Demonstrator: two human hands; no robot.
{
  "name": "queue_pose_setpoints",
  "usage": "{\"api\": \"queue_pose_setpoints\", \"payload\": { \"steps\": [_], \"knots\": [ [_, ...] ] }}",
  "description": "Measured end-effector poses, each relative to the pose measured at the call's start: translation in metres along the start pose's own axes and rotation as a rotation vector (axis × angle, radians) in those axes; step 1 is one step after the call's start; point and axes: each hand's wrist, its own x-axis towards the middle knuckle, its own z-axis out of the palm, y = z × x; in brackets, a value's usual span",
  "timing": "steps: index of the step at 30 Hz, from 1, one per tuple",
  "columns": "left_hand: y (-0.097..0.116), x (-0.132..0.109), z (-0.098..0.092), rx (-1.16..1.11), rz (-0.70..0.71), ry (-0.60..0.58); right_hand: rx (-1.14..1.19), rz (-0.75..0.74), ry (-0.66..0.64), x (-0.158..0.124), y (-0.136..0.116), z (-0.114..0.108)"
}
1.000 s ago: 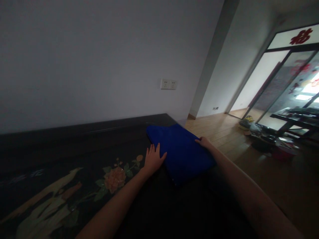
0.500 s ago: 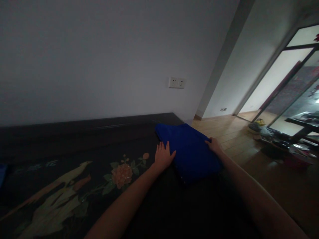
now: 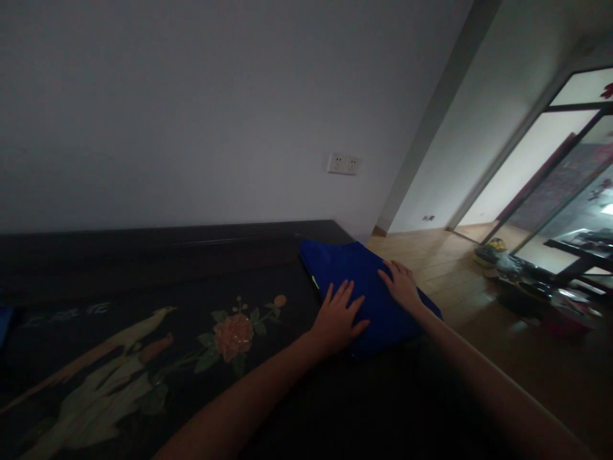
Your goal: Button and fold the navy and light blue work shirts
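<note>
A folded blue cloth [image 3: 352, 271] lies at the right end of a dark lacquered table [image 3: 143, 281] painted with a peach flower and birds. My left hand [image 3: 338, 317] rests flat on the cloth's near left part, fingers spread and open. My right hand [image 3: 401, 285] lies flat on the cloth's right side, fingers stretched out, holding nothing. A thin yellow-green edge shows at the cloth's left side.
A white wall with a double socket [image 3: 343, 163] runs behind the table. To the right is a wooden floor [image 3: 445, 255], a glass sliding door [image 3: 550, 172], a low dark table [image 3: 582, 246] and clutter on the floor [image 3: 502, 262].
Both hands have moved from the cloth's edges onto its top and now press flat on it. The view has shifted slightly to the left.
</note>
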Motion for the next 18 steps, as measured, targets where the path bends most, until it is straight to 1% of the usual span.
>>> {"api": "queue_pose_setpoints", "payload": {
  "steps": [1, 3, 5, 6, 10, 14, 16, 18],
  "knots": [
    [0.008, -0.003, 0.002, -0.027, 0.082, -0.044, 0.007, -0.006, -0.071, -0.004, -0.003, 0.003],
    [0.018, -0.010, 0.006, -0.071, 0.182, -0.136, 0.008, 0.010, -0.212, -0.013, -0.006, 0.010],
    [0.021, -0.016, 0.011, -0.093, 0.214, -0.206, 0.006, 0.027, -0.314, -0.019, -0.007, 0.017],
    [0.020, -0.018, 0.013, -0.098, 0.216, -0.227, 0.007, 0.031, -0.345, -0.021, -0.007, 0.020],
    [0.016, -0.021, 0.015, -0.101, 0.214, -0.246, 0.013, 0.039, -0.363, -0.022, -0.006, 0.026],
    [0.018, -0.020, 0.012, -0.090, 0.205, -0.260, 0.038, 0.035, -0.369, -0.019, -0.006, 0.024],
    [0.019, -0.020, 0.010, -0.079, 0.207, -0.256, 0.054, 0.010, -0.360, -0.018, -0.001, 0.022],
    [0.020, -0.022, 0.010, -0.064, 0.208, -0.237, 0.060, -0.029, -0.327, -0.019, 0.010, 0.019]
  ]
}}
